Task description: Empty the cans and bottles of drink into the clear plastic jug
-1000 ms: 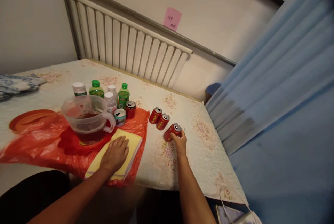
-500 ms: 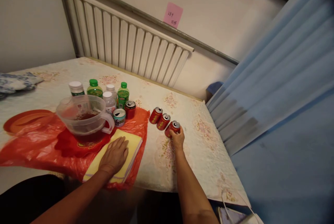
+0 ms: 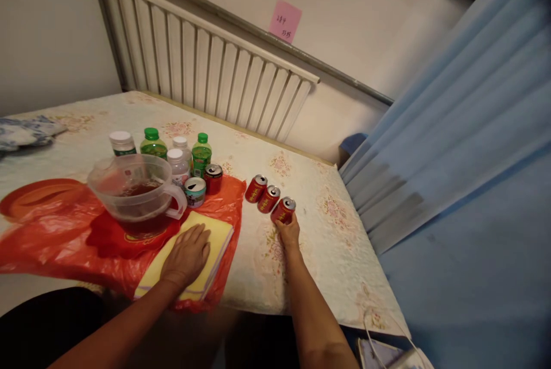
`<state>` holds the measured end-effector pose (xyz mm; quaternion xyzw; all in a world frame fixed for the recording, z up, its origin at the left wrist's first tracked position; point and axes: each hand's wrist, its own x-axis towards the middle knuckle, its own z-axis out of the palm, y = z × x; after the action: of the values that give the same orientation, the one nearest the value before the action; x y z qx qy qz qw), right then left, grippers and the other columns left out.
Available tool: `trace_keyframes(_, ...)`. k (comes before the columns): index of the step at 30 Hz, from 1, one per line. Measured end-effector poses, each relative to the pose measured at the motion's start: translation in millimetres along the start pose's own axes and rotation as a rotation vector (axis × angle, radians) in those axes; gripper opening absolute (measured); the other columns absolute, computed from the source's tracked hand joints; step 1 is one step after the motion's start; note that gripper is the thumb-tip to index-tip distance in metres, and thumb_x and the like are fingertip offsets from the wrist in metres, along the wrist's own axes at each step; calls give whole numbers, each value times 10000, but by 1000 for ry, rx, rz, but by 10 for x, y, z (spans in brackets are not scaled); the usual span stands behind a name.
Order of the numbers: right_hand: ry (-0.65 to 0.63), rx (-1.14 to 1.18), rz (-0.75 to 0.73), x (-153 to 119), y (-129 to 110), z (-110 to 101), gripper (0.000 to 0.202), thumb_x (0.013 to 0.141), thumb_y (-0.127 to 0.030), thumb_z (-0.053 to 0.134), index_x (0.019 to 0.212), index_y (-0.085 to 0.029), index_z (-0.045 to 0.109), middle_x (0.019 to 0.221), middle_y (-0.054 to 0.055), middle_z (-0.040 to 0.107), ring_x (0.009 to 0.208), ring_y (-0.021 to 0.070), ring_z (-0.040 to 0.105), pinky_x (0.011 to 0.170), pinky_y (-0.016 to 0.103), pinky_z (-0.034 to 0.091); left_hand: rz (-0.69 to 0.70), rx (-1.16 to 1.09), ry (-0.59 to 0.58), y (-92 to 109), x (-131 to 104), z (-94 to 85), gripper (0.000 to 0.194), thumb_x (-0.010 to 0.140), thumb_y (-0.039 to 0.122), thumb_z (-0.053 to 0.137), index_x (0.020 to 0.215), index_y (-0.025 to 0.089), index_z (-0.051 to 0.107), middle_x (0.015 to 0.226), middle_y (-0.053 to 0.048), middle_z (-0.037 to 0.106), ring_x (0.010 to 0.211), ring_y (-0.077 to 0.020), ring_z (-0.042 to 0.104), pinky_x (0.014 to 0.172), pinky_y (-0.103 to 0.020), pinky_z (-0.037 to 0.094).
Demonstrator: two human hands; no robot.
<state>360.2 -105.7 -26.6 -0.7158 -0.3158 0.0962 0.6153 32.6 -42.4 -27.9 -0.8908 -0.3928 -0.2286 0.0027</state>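
Right hand [image 3: 289, 232] has thumb and fingers curled around lower part of red can [image 3: 284, 208], upright; far fingertips hidden, grip or loose touch unclear. Two more cans [image 3: 268, 200] lined up beyond thumb. Left hand [image 3: 186, 255] flat, fingers extended, on yellow cloth [image 3: 218, 232]; jug [image 3: 129, 204] left of fingers.

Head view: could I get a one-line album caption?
Left hand flat on yellow cloth, right hand at the rightmost red can.

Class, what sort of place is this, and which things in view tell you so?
Probably a room in a home, though it could be a dormitory: a floral cover, a white radiator and a long blue curtain.
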Motion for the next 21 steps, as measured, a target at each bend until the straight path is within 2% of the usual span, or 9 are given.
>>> trace_keyframes(4,37,-75,-17,13,51,48,496,595,-299,719,1063,-159,636,900,43,720,758,215,635,729,349,494,10,19,13,1,2,-7,382,905,274,449,1195,119,643,1310,-186,608,1234,-318,533,1051,-466,401)
trace_keyframes(13,74,-214,-44,-10,45,49,533,588,-411,726,1045,-147,648,931,66,713,756,220,607,704,304,465,7,11,29,1,0,2,372,901,275,452,1184,129,644,1306,-179,612,1235,-312,536,1050,-466,399)
trace_keyframes(21,77,-264,-44,-16,12,68,473,610,-440,717,984,-158,654,851,48,702,705,211,600,667,291,454,10,23,25,-12,-8,14,377,908,283,443,1190,132,642,1313,-170,610,1236,-312,533,1049,-465,405)
